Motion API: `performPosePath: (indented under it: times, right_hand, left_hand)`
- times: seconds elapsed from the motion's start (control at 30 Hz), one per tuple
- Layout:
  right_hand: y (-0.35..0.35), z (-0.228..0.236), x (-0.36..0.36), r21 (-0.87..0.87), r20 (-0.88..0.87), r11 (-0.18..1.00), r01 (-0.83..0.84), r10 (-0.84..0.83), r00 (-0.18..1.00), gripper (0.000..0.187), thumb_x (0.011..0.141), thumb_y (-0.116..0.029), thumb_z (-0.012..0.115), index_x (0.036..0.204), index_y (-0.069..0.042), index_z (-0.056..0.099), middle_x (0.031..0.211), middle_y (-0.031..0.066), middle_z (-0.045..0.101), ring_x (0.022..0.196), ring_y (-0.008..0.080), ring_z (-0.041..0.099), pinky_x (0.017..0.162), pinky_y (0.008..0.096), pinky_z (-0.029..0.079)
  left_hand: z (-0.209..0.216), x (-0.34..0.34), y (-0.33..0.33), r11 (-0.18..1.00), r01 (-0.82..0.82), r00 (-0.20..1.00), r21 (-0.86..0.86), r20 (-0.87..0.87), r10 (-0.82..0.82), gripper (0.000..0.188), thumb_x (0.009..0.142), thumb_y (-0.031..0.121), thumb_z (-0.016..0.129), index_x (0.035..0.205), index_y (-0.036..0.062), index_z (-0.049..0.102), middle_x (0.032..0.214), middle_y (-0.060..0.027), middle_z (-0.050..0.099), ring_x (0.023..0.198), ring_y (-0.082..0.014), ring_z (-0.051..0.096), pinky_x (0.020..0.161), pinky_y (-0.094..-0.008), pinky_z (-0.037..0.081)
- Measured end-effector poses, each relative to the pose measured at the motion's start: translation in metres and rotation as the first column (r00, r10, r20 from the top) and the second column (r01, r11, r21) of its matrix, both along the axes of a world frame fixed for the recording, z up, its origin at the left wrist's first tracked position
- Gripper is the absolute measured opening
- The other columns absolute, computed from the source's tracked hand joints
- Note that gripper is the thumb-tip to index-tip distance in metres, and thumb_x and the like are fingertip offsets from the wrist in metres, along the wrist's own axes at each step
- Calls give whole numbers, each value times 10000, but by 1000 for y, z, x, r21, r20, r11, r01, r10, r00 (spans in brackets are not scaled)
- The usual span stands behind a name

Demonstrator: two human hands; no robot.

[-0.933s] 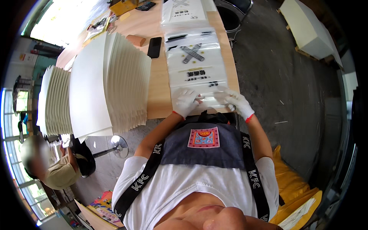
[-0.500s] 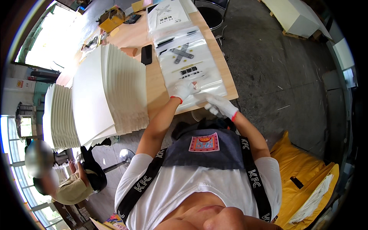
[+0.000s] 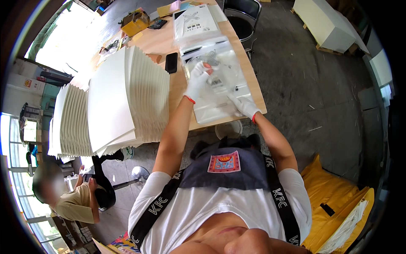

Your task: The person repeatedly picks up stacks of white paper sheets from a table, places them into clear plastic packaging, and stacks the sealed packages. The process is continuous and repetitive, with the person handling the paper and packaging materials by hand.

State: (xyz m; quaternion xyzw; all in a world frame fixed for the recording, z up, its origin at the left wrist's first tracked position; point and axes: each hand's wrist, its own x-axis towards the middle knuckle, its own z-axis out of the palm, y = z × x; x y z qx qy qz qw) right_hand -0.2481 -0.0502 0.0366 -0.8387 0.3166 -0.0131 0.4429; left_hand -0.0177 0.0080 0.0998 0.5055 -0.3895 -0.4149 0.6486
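A stack of clear printed plastic bags [image 3: 226, 109] lies along the table's right side. My left hand [image 3: 197, 81], in a white glove with a red cuff, is over the middle of the top bag. Its bare fingertips are pinched together on the film, partly blurred. The bag's printing there looks creased and smeared. At the bag's near right edge is my right hand [image 3: 244, 106], also gloved, with fingers closed on the plastic. Its fingertips are partly hidden by glare on the film.
Tall stacks of white paper sheets [image 3: 111, 99] stand to my left. A phone [image 3: 171, 62], a calculator [image 3: 157, 24] and a yellow box [image 3: 135, 23] lie farther back. Behind the table's right corner is a black chair [image 3: 243, 23]. Another person [image 3: 78, 203] sits at lower left.
My left hand has moved forward across the bag, and its printing now looks disturbed. My right hand has shifted slightly forward onto the near right edge. The view has shifted a little.
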Motion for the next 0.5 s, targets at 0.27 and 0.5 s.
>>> performPosePath:
  times: [0.27,0.5]
  right_hand:
    - [-8,-12,85,-700,-20,702,-130,163,986,471,945,-351,488,1360,-128,498,1346,152,549,1242,335,506,995,458,438]
    - [-29,59,56,-159,-150,876,-456,435,888,331,925,-351,543,1153,-145,665,1098,131,688,938,311,662,815,428,510]
  left_hand:
    - [55,-37,7,987,-51,865,154,501,-34,132,913,1,600,1033,53,584,901,-70,681,669,-132,588,599,-287,485]
    - [42,-45,57,881,-406,249,-245,897,364,487,656,151,819,1108,116,641,1133,-107,635,1124,-323,569,943,-446,464]
